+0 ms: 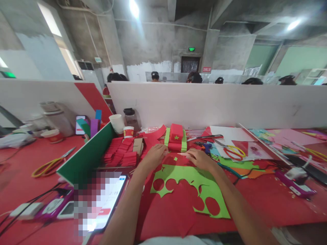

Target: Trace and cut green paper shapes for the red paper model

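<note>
A red paper model [176, 136] with a yellow-green star on its front and light green strips down both sides stands in front of me. My left hand [157, 153] is at its lower left, fingers bent and close together by the green strip. On the lower right, my right hand [198, 158] has its fingers drawn together, pointing left. What either hand pinches, if anything, is too small to make out. A small green scrap [175, 159] lies between the hands. Below them is a light green sheet [214, 195] with round holes cut out, partly covered by red paper [173, 214].
A phone [112, 200] lies by my left forearm. Behind it, a green board [87, 153] borders stacks of red pieces [120, 151] and a paper cup [128, 132]. Scissors [235, 152] and paper sheets lie at right, near a purple power strip [296, 183]. A white partition [217, 105] stands behind.
</note>
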Tool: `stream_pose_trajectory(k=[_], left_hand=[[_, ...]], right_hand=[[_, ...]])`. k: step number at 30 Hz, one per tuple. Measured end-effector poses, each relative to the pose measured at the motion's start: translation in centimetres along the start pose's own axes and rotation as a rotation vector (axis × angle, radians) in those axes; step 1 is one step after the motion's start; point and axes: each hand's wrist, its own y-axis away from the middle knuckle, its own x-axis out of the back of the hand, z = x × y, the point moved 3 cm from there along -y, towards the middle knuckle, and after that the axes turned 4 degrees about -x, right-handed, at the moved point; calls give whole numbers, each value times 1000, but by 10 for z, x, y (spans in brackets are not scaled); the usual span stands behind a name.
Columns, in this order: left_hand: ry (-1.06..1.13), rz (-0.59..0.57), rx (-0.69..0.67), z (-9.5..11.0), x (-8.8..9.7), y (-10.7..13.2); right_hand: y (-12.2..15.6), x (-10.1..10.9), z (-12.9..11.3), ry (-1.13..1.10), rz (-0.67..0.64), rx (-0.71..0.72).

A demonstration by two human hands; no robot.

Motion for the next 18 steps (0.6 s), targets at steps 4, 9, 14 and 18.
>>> stream_pose_trajectory(k=[4,9,14,18], left_hand=[[61,-61,-99,21,-15,-7],[115,-64,-82,21,-26,-6],[139,-75,-77,20,-25,-6],[155,-78,-99,21,-30,-6]], right_hand=[[-1,-4,1,20,-24,29],[-2,-7,4,41,-28,-2],[-2,-10,6,44,-64,-6],[-2,-13,5,52,-71,5]])
